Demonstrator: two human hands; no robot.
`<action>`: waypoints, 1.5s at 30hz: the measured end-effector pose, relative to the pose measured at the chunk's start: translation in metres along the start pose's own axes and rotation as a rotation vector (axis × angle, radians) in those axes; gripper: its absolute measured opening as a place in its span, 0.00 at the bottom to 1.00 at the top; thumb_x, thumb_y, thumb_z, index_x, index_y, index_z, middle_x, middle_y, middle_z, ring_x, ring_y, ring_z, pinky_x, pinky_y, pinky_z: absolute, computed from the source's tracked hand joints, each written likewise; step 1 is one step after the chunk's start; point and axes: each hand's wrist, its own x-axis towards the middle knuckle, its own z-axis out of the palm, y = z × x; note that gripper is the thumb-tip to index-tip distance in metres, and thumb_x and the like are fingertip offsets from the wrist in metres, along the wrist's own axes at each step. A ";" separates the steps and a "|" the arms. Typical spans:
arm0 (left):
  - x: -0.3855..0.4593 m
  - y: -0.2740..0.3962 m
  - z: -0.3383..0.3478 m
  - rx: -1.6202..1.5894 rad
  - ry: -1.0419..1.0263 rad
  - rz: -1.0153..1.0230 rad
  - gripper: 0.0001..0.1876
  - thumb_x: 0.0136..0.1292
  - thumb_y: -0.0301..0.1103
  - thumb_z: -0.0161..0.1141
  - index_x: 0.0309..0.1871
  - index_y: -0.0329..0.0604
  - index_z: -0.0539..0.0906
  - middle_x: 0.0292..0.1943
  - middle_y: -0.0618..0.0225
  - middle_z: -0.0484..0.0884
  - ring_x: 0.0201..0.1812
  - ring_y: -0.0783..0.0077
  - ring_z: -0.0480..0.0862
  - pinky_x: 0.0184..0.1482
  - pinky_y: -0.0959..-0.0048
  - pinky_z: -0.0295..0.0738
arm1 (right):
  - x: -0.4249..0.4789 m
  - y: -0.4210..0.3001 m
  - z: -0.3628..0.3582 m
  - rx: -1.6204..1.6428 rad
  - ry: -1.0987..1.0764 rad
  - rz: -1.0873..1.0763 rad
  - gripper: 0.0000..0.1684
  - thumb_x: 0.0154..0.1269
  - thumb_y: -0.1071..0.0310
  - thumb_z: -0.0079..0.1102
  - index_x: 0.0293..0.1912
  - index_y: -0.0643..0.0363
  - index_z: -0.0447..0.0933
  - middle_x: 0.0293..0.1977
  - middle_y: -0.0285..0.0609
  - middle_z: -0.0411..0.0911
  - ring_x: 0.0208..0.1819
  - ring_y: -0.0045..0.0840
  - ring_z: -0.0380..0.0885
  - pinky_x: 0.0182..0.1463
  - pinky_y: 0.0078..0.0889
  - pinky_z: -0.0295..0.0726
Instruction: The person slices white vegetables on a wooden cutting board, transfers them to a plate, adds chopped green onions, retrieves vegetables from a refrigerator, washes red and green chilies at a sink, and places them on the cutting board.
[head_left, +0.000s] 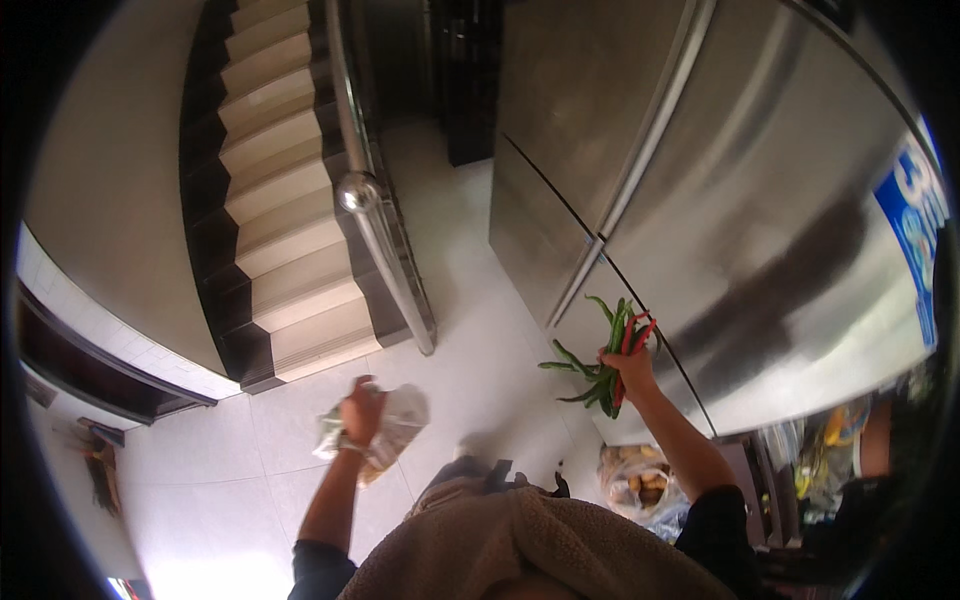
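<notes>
A bunch of long green chili peppers (600, 382) with a few red chili peppers (634, 334) among them is gripped in my right hand (634, 371), in front of the steel refrigerator doors (720, 225). My left hand (363, 412) is closed around a crumpled, see-through plastic bag (405, 420) over the tiled floor, left of my body. Motion blurs that bag, and I cannot tell what it contains. The two hands are well apart.
Stairs (292, 217) with a metal handrail (375, 225) rise ahead on the left. Beside my right arm, an open plastic bag (637, 487) of brown, rounded produce stands on the floor. A dark cabinet (754, 487) and cluttered bags are at the right.
</notes>
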 end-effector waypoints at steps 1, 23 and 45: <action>0.017 0.024 0.010 -0.140 0.028 -0.096 0.19 0.45 0.36 0.62 0.42 0.44 0.72 0.31 0.60 0.79 0.29 0.55 0.79 0.31 0.64 0.73 | 0.024 -0.014 0.020 -0.030 -0.013 -0.015 0.13 0.42 0.80 0.58 0.33 0.66 0.70 0.26 0.41 0.73 0.26 0.25 0.74 0.30 0.26 0.73; 0.579 0.081 0.196 -0.193 0.060 -0.277 0.21 0.47 0.39 0.59 0.44 0.46 0.67 0.24 0.50 0.78 0.28 0.47 0.77 0.31 0.56 0.71 | 0.610 -0.227 0.409 0.006 -0.460 -0.139 0.05 0.41 0.80 0.57 0.23 0.66 0.71 0.21 0.42 0.73 0.22 0.25 0.72 0.26 0.27 0.70; 1.095 -0.018 0.364 -0.174 -0.219 0.079 0.23 0.46 0.41 0.59 0.47 0.48 0.67 0.28 0.53 0.78 0.29 0.50 0.78 0.33 0.56 0.69 | 1.071 -0.259 0.365 -0.357 0.501 0.033 0.14 0.31 0.71 0.65 0.23 0.63 0.70 0.21 0.42 0.73 0.22 0.28 0.72 0.26 0.31 0.70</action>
